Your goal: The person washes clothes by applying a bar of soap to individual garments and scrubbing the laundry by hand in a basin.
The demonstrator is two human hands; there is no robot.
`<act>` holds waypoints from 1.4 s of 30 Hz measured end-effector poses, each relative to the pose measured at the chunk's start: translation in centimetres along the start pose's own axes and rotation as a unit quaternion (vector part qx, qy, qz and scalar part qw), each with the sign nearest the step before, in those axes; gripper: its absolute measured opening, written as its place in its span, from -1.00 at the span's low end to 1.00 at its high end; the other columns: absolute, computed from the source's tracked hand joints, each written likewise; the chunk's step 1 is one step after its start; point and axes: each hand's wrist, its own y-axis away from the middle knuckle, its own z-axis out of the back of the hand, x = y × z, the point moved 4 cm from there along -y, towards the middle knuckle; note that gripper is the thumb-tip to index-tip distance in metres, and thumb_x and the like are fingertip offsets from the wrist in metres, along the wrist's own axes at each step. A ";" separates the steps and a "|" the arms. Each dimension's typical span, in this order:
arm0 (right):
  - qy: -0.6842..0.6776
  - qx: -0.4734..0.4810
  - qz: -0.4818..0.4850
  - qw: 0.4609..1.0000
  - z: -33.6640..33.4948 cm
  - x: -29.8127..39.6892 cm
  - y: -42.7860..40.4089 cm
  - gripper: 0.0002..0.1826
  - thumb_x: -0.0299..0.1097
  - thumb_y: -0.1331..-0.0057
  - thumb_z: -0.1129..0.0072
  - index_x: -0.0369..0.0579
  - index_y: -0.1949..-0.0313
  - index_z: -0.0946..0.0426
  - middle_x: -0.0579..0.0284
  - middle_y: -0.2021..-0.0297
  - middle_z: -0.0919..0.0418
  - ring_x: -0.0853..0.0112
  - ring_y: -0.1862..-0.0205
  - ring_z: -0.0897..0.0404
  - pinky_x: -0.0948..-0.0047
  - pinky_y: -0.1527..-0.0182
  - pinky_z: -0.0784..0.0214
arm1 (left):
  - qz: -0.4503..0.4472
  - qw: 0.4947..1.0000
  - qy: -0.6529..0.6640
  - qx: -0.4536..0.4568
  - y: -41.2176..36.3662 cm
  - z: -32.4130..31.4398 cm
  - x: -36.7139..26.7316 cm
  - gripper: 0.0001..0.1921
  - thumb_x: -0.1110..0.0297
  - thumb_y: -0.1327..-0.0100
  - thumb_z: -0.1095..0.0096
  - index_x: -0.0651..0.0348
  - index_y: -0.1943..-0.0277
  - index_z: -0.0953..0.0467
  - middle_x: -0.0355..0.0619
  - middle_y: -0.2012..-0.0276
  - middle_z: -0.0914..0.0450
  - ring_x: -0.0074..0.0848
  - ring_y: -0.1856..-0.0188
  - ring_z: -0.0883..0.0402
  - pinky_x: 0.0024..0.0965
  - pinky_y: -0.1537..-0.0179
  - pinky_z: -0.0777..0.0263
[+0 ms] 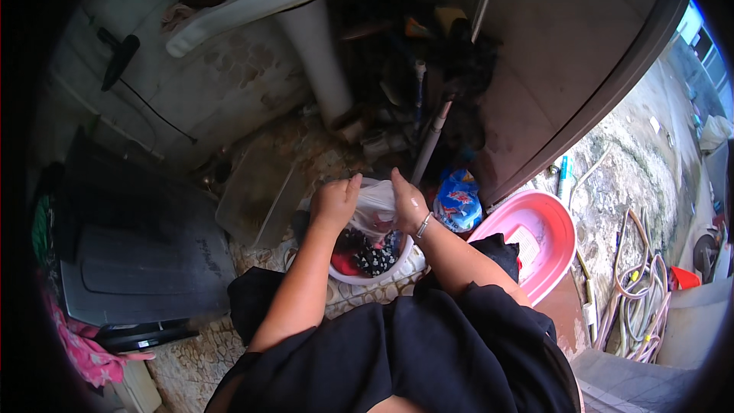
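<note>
A wet-looking white cloth [375, 206] is stretched between my two hands above a round pale basin [374, 279]. My left hand [335, 201] grips its left side with the thumb up. On the other side my right hand [408, 201], with a bracelet at the wrist, holds the cloth's right edge. Below, the basin contains a black cloth with a white pattern [375, 252] and a red cloth [346, 261]. The cloth hides part of the basin's far side. My fingertips are turned away and cannot be made out.
A blue detergent bag [459, 201] stands right of the basin, near a pink tub [565, 223] with a washboard inside. A clear plastic bin [258, 195] and a dark lidded machine [149, 264] are at left. A pedestal sink [315, 51] stands ahead; a coiled hose [636, 292] lies outside.
</note>
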 end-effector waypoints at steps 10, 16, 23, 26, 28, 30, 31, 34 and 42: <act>0.029 0.032 0.013 0.999 -0.3 0.4 0.2 -0.42 0.11 -0.36 0.18 -0.27 0.15 -0.46 0.05 0.24 -0.56 0.27 0.24 -0.57 0.25 0.22 -0.47 | 0.019 0.998 0.045 0.051 0.0 -0.2 0.7 -0.53 0.00 -0.31 0.09 0.24 0.44 -0.56 0.15 0.47 -0.54 0.00 0.36 -0.54 -0.13 0.36 -0.38; 0.051 0.046 0.030 0.997 0.0 0.0 -0.2 -0.47 0.07 -0.36 0.12 -0.24 0.14 -0.47 0.11 0.24 -0.57 0.36 0.24 -0.54 0.36 0.17 -0.41 | 0.026 0.997 0.046 0.064 0.3 -0.2 0.4 -0.56 0.02 -0.31 0.08 0.24 0.40 -0.55 0.15 0.45 -0.54 -0.01 0.35 -0.54 -0.15 0.36 -0.38; 0.157 0.006 0.062 0.986 0.2 0.6 0.4 -0.49 0.09 -0.32 0.06 -0.16 0.10 -0.44 0.07 0.20 -0.51 0.29 0.24 -0.50 0.11 0.32 -0.46 | 0.060 0.981 0.079 0.166 0.7 -2.1 0.0 -0.64 0.06 -0.18 -0.14 0.26 0.37 -0.51 0.14 0.43 -0.55 -0.04 0.32 -0.56 -0.20 0.32 -0.40; 0.187 0.091 0.112 0.972 1.0 -0.4 -1.1 -0.56 0.02 -0.34 0.04 -0.17 0.17 -0.47 0.19 0.32 -0.53 0.45 0.30 -0.49 0.30 0.45 -0.47 | -0.011 0.987 0.105 0.117 1.1 -2.9 -0.1 -0.63 0.12 -0.06 -0.31 0.26 0.23 -0.50 0.15 0.31 -0.57 -0.06 0.24 -0.56 -0.22 0.22 -0.42; 0.163 0.129 0.158 0.965 -0.4 -0.2 -0.4 -0.64 -0.10 -0.38 0.06 -0.17 0.32 -0.51 0.32 0.43 -0.52 0.56 0.39 -0.40 0.60 0.34 -0.28 | -0.004 0.984 0.119 0.133 1.5 -2.1 -0.9 -0.56 0.21 0.00 -0.36 0.23 0.08 -0.46 0.12 0.17 -0.56 -0.09 0.11 -0.54 -0.24 0.09 -0.41; 0.117 0.194 0.133 0.965 0.0 -0.8 -1.2 -0.67 -0.14 -0.38 0.04 -0.20 0.29 -0.49 0.29 0.40 -0.53 0.55 0.39 -0.44 0.56 0.30 -0.34 | -0.009 0.977 0.138 0.161 1.7 -2.3 -1.7 -0.40 0.33 0.09 -0.43 0.22 -0.06 -0.38 0.09 0.02 -0.51 -0.13 -0.04 -0.49 -0.26 -0.05 -0.36; 0.117 0.207 0.114 0.965 -0.3 -0.5 -0.5 -0.68 -0.16 -0.38 0.04 -0.21 0.28 -0.49 0.28 0.39 -0.54 0.55 0.38 -0.46 0.55 0.27 -0.36 | -0.021 0.976 0.140 0.166 1.7 -2.4 -2.1 -0.40 0.33 0.09 -0.43 0.22 -0.06 -0.38 0.09 0.02 -0.51 -0.13 -0.04 -0.49 -0.26 -0.05 -0.36; 0.121 0.232 0.089 0.961 -1.5 0.5 1.3 -0.67 -0.13 -0.38 0.05 -0.18 0.17 -0.47 0.36 0.41 -0.55 0.64 0.44 -0.44 0.64 0.40 -0.33 | 0.020 0.975 0.115 0.187 1.9 -2.6 -1.9 -0.41 0.34 0.10 -0.45 0.27 -0.04 -0.40 0.12 0.05 -0.53 -0.14 -0.01 -0.52 -0.27 -0.02 -0.38; 0.275 0.147 0.118 0.943 0.4 -0.3 -0.6 -0.72 -0.17 -0.33 -0.06 -0.13 0.37 -0.51 0.40 0.52 -0.51 0.67 0.47 -0.40 0.62 0.42 -0.29 | 0.109 0.953 0.083 0.270 1.9 -3.0 -2.9 -0.46 0.30 0.06 -0.43 0.30 0.00 -0.44 0.10 0.12 -0.57 -0.20 0.05 -0.56 -0.30 0.05 -0.42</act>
